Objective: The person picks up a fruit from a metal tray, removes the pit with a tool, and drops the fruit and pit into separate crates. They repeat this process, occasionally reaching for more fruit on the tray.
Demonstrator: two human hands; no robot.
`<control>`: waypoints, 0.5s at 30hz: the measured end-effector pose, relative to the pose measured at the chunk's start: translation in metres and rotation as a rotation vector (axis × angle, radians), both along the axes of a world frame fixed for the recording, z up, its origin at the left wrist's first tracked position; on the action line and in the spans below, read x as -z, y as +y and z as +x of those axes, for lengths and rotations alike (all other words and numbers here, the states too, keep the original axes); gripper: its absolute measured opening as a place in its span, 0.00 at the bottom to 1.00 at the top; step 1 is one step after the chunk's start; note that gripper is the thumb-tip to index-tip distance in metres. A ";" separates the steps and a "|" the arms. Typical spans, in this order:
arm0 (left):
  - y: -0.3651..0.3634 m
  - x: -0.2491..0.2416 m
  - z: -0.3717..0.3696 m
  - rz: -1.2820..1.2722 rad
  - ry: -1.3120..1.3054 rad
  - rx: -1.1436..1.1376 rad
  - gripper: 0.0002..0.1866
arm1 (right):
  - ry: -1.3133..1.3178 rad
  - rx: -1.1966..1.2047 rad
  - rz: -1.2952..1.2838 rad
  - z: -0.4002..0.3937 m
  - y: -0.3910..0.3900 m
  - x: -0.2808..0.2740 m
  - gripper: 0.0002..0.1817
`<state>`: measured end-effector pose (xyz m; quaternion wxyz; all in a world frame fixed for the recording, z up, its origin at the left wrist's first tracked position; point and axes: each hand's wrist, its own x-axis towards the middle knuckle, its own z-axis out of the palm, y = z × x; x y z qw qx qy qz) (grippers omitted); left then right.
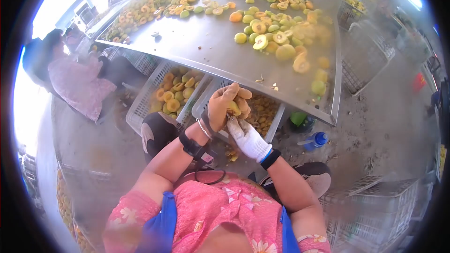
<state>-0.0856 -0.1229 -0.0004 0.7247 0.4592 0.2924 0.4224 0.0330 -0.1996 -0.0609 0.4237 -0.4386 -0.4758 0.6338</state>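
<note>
My left hand (224, 107), in a tan glove, is closed around a yellow apricot (233, 108). Close below it, my right hand (247, 137) wears a white glove with a soiled thumb and fingers. Its fingers are pinched together against the fruit; a small, dark metallic-looking bit shows at their tips, too small to name. Both hands are above a white crate (276, 124) holding brownish fruit pieces (262, 112). To its left stands another white crate (136, 107) with yellow-orange apricot halves (176, 91).
A metal table (187, 42) with a raised rim carries many whole and halved apricots (276, 28). A blue bottle (316, 140) stands on the floor at right. A person in pink (77, 79) sits at left. Stacked crates (379, 206) are at lower right.
</note>
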 end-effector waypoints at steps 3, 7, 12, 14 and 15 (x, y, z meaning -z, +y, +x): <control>0.003 0.002 0.001 0.270 0.192 -0.031 0.24 | 0.035 -0.062 -0.100 0.004 -0.001 -0.012 0.19; 0.008 0.003 -0.008 0.130 0.120 0.126 0.24 | 0.205 -0.137 -0.190 0.010 -0.007 -0.021 0.20; 0.010 0.006 -0.013 0.131 0.075 0.161 0.26 | 0.495 -0.244 -0.504 0.011 -0.010 -0.032 0.20; 0.004 0.001 -0.009 -0.014 -0.161 0.162 0.25 | 0.618 -0.269 -0.580 0.010 -0.008 -0.037 0.19; 0.002 0.002 -0.007 -0.071 -0.219 0.093 0.23 | 0.681 -0.286 -0.625 0.008 -0.006 -0.039 0.18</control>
